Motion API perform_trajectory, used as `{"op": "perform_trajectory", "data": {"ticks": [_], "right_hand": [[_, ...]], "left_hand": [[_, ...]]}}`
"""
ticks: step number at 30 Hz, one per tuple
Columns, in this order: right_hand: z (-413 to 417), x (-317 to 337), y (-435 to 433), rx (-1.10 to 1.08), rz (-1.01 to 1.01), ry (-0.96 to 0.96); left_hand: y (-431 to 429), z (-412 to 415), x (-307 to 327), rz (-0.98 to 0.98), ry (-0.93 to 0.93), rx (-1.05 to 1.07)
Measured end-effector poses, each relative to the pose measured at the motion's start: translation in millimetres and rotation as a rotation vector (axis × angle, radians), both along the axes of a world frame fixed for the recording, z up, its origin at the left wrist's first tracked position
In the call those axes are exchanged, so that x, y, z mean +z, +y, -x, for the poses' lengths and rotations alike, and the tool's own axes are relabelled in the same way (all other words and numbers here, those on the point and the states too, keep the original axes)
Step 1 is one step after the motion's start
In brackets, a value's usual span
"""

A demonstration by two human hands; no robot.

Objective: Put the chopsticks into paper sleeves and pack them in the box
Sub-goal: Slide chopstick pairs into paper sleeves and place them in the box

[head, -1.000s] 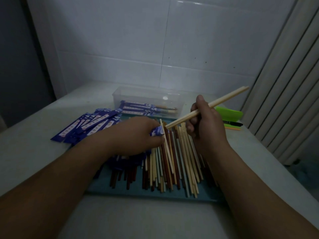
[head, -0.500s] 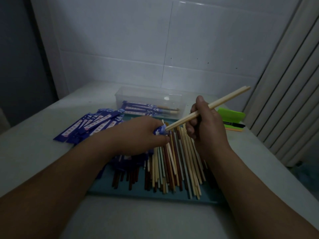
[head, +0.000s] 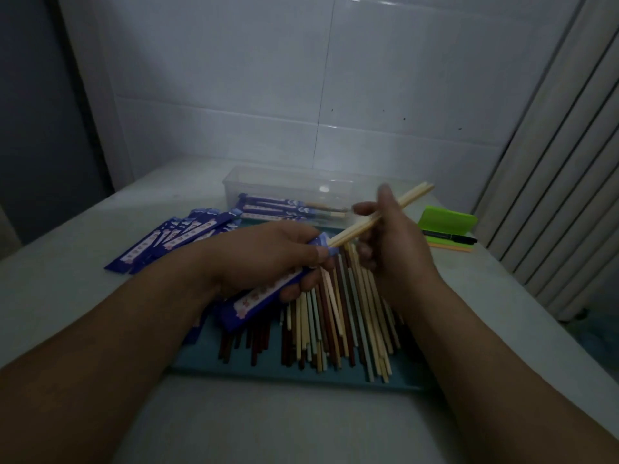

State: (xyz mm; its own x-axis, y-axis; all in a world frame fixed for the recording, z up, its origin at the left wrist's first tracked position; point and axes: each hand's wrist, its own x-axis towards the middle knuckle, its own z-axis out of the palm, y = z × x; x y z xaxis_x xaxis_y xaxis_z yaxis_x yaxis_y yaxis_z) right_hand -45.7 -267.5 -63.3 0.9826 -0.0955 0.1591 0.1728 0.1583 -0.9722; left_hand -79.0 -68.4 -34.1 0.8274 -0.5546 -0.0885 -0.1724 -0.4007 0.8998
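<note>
My left hand (head: 268, 259) grips a blue paper sleeve (head: 258, 298) that slants down to the left. My right hand (head: 392, 242) holds a pale pair of chopsticks (head: 385, 214) whose lower tips sit inside the sleeve's mouth. Below both hands, several loose chopsticks (head: 335, 323) in pale, brown and grey lie on a teal tray (head: 301, 376). Behind stands a clear plastic box (head: 288, 185) with a few sleeved pairs (head: 278, 205) inside. A pile of empty blue sleeves (head: 174, 239) lies to the left.
A green case (head: 447, 221), a black marker (head: 449, 236) and an orange pad lie at the right, near a ribbed radiator (head: 562, 182). White tiled wall stands behind the pale table (head: 67, 283).
The chopstick tips have gone into the sleeve's mouth and slid further in. My left hand has lifted the sleeve off the pile, so its length now shows below the hand.
</note>
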Motion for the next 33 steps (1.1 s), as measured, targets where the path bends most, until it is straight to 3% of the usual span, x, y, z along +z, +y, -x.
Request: {"op": "perform_trajectory", "data": {"ticks": [4,11,15,18,22,27,29,31,33], "right_hand": [[-10,2,-20,-0.183,-0.098,0.001],[-1,-8,8,0.176,0.036,0.009],[-4,2,-7,-0.049,-0.027,-0.007],[-4,7,-19,-0.198,0.17,-0.109],[0,0,-4,-0.083,0.301,-0.147],[-1,-2,-9,0.087,0.191,-0.103],[-3,-3,-10,0.128,0.186,-0.089],[-6,-4,-11,0.084,0.139,-0.069],[-13,-5,-17,-0.017,0.066,-0.022]], "left_hand": [[2,1,-1,-0.015,0.058,-0.053],[0,-3,-4,0.067,0.1,-0.009],[3,-6,-4,0.083,0.121,-0.02],[3,-5,-3,0.053,0.114,-0.061],[4,-6,-3,0.048,0.119,-0.081],[6,-6,-1,-0.016,0.087,-0.07],[7,-4,2,-0.103,-0.006,-0.022],[13,-10,5,-0.258,-0.328,0.152],[24,-24,2,-0.223,-0.595,0.413]]}}
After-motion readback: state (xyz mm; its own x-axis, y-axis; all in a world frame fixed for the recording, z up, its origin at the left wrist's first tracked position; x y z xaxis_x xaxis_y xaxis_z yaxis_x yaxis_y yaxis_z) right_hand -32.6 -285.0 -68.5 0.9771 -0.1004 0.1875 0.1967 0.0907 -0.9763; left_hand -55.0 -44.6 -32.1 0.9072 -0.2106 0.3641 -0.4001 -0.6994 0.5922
